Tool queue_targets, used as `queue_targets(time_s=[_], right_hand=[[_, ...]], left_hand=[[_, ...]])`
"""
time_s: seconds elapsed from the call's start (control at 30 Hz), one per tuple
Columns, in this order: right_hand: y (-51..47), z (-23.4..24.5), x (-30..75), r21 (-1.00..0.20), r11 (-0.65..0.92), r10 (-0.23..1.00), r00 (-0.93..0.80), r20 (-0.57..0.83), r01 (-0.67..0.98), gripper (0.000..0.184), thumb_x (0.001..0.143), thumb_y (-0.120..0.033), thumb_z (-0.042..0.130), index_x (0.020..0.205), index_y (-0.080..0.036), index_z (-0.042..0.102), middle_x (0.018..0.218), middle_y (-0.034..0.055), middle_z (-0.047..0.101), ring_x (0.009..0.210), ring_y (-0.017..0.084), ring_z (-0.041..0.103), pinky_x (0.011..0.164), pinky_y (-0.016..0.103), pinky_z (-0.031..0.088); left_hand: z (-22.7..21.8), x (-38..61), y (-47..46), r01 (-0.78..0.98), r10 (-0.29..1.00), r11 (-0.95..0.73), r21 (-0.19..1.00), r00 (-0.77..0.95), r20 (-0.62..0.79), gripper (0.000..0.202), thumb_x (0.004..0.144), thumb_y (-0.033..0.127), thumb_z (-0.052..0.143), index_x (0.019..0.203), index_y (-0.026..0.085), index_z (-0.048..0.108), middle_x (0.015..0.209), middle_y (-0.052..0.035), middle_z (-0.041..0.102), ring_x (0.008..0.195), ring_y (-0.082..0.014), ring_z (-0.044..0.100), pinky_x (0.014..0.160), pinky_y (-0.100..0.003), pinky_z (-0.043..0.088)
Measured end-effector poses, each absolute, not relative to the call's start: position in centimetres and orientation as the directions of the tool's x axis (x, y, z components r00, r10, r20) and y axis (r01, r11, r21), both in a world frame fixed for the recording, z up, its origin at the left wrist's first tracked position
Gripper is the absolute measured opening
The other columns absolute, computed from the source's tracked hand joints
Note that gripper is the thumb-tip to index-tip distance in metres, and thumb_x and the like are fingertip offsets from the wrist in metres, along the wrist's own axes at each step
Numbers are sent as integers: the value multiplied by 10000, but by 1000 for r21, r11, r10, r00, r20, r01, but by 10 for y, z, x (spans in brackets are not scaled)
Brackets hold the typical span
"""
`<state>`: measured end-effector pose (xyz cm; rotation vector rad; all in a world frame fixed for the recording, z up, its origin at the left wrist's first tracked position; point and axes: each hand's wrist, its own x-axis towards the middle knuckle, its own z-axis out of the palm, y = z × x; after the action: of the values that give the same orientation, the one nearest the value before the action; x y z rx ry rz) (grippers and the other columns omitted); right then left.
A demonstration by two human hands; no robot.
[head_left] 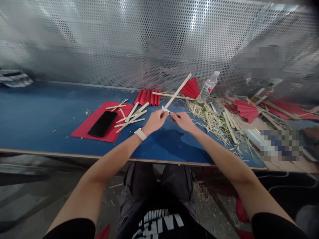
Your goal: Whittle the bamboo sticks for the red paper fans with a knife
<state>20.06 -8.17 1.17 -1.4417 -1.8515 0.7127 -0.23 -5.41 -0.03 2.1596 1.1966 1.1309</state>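
Note:
My left hand (pixel 156 121) is closed around the lower end of a pale bamboo strip (pixel 178 90), which slants up and away to the right. At that end, just above my fingers, shows a small whitish flat piece (pixel 164 108); whether it is paper or a blade I cannot tell. Close by, my right hand (pixel 183 121) is pinched at a small dark thing between the two hands, mostly hidden by fingers. Left of my hands, several short bamboo sticks (pixel 132 115) lie partly over red paper (pixel 83 127). Pleated red paper (pixel 148 97) lies behind them.
A black phone (pixel 103 123) rests on the red paper. Bamboo shavings (pixel 214 121) are heaped at right, near a red paper fan (pixel 190 88) and a clear bottle (pixel 209 85). A perforated metal panel (pixel 112 49) stands behind the blue table (pixel 45 116).

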Motion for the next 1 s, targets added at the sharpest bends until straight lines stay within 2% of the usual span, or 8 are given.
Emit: queue_targets(time_s=[0.17,0.27,0.37,0.5,0.6,0.77,0.87,1.0], right_hand=[[-89,5,182,-934,57,994,-112,18,352,762,918,-1005,539,740,-265,538,522,-48,415,430,124,334,446,306,294],[-92,-2,168,-958,67,995,-91,44,279,776,921,-1035,486,760,-276,508,532,-51,408,438,128,334,439,301,287],[-90,-3,166,-914,168,986,-71,152,370,799,963,-1029,387,755,-269,519,555,-18,470,497,155,444,502,309,348],[-83,10,187,-753,285,956,-120,267,594,833,1003,-983,352,708,-240,586,595,31,577,591,184,560,604,326,385],[-80,24,208,-639,336,940,-198,279,692,799,1040,-914,378,680,-235,596,613,42,627,602,186,576,651,345,388],[-79,38,229,-541,371,927,-271,259,755,755,1083,-839,439,650,-240,595,593,39,618,566,179,533,644,374,364],[-78,38,231,-530,347,937,-261,232,773,764,1076,-844,469,640,-236,624,582,42,612,551,174,515,628,375,358],[-77,29,222,-663,318,948,-241,209,678,804,1012,-939,478,653,-234,623,569,35,599,549,164,530,596,347,374]], left_hand=[[1,5,-64,408,869,-494,768,272,414,301,1146,339,553,861,243,538,788,-27,673,751,-203,647,730,-339,435],[-1,11,-67,309,882,-465,830,244,404,313,1170,328,476,873,241,525,774,-18,658,761,-190,647,712,-322,444],[1,11,-66,289,885,-461,839,217,411,330,1171,327,472,858,235,526,749,-12,636,746,-182,628,704,-319,441],[13,2,-65,392,881,-461,796,306,360,398,1167,365,486,792,234,496,728,-10,596,707,-181,579,691,-339,381],[22,-3,-64,476,865,-487,732,381,328,431,1161,375,502,755,240,454,713,-6,567,692,-179,543,694,-351,331],[24,-6,-62,534,841,-514,671,466,274,400,1148,349,511,765,238,479,756,-23,594,710,-183,538,721,-363,329],[21,-7,-59,544,829,-524,656,501,247,408,1151,362,499,763,239,480,757,-27,585,706,-182,525,717,-365,331],[20,-4,-60,507,834,-517,690,481,272,413,1169,365,461,775,242,463,735,-19,580,687,-168,523,688,-348,344]])
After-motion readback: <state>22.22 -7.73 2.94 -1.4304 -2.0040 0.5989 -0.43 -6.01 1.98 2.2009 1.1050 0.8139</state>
